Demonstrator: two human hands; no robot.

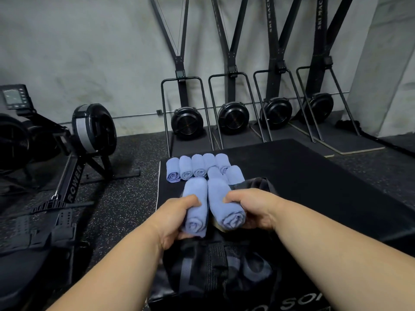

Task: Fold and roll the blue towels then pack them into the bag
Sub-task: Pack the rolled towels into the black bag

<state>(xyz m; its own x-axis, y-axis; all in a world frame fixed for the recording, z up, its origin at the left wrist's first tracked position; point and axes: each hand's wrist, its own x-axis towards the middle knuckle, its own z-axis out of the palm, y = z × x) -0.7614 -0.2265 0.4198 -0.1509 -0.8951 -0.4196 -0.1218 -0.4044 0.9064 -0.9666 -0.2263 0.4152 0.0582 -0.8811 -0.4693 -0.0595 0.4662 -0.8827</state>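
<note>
Mat [314, 176] free right of rolls [198, 168]

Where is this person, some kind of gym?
Most likely a gym. A rower stands on the speckled rubber floor, and four ski machines line the wall. Each hand, left and right, grips a rolled towel above a black bag.

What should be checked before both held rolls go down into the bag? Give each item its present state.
1. Left hand grip on its rolled towel: ok.
2. Right hand grip on its rolled towel: ok.
3. Both rolls wound tight: ok.
4. Held rolls above the black bag: ok.
5. Bag mouth open wide enough: cannot tell.
6. All towels packed: not ok, rolls in a row lie on the mat.
</note>
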